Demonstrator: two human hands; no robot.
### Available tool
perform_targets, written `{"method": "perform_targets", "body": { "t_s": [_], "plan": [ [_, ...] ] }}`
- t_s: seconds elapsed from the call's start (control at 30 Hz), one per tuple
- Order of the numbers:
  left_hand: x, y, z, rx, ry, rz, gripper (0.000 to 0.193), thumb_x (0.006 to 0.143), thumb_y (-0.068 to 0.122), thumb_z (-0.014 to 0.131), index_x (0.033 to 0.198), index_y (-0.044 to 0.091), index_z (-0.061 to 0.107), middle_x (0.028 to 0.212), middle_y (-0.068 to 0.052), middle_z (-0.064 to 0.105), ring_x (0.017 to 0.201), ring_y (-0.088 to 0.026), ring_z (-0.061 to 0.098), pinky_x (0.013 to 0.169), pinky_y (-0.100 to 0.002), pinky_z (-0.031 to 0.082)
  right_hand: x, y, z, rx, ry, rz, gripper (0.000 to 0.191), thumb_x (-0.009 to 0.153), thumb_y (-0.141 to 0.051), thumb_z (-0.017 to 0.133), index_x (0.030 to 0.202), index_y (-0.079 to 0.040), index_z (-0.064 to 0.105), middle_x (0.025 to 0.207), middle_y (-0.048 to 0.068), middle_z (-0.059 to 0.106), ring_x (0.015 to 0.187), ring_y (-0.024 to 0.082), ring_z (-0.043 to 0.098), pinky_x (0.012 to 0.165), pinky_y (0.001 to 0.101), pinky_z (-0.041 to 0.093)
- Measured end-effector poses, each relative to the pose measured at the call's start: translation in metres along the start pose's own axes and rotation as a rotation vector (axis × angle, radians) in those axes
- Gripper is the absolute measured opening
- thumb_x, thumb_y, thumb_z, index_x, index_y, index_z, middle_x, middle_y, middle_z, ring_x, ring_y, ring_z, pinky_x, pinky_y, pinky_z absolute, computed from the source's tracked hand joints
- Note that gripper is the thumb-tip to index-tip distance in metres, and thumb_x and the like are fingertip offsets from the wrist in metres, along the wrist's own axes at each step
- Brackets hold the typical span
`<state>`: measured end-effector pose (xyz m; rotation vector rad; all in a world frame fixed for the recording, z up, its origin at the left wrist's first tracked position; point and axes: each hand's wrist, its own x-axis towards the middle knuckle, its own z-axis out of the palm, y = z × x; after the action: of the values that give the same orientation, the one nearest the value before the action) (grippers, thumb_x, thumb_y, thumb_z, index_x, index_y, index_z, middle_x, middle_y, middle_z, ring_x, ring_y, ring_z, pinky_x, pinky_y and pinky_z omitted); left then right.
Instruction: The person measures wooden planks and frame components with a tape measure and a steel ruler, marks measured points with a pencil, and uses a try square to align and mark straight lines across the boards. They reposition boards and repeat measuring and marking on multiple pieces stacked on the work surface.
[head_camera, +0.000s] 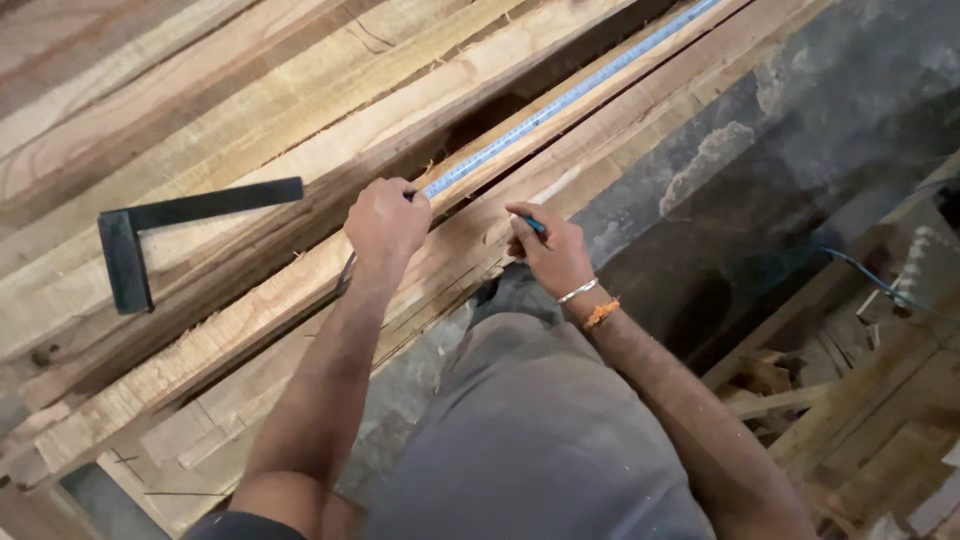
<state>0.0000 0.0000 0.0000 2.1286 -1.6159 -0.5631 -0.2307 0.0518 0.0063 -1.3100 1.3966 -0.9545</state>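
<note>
My left hand (385, 222) is closed on the near end of a long tape measure (560, 100) that runs along a rough wooden plank (620, 120) toward the upper right. My right hand (550, 252) grips a blue pen or pencil (535, 225), its tip resting on the plank just right of the tape. A silver bangle and an orange thread circle the right wrist. My grey-clad knee sits below both hands.
A black try square (140, 235) lies on the stacked planks (180, 110) to the left. Dark concrete floor (800, 150) lies at the right. Wood offcuts and a blue cord (870, 280) clutter the lower right.
</note>
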Motion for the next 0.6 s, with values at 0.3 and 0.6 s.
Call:
{"method": "perform_targets", "body": {
  "t_s": [0.3, 0.6],
  "plan": [
    [-0.009, -0.005, -0.006, -0.033, 0.041, -0.026, 0.019, 0.085, 0.031, 0.069, 0.094, 0.020, 0.081, 0.102, -0.011, 0.072, 0.093, -0.037, 0.068, 0.081, -0.051, 0.055, 0.002, -0.008, 0.011, -0.095, -0.081, -0.045, 0.025, 0.102, -0.015, 0.064, 0.124, -0.006, 0.070, 0.083, 0.006, 0.072, 0.071, 0.009, 0.072, 0.064, 0.0245, 0.059],
    [-0.021, -0.022, -0.032, 0.028, -0.028, -0.094, 0.021, 0.085, 0.032, 0.068, 0.094, 0.019, 0.081, 0.102, -0.011, 0.075, 0.095, -0.037, 0.070, 0.081, -0.050, 0.056, -0.025, -0.006, 0.029, 0.041, -0.086, -0.039, 0.026, 0.102, -0.017, 0.065, 0.125, -0.006, 0.070, 0.086, 0.004, 0.071, 0.073, 0.008, 0.070, 0.066, 0.0248, 0.060]
  ]
}}
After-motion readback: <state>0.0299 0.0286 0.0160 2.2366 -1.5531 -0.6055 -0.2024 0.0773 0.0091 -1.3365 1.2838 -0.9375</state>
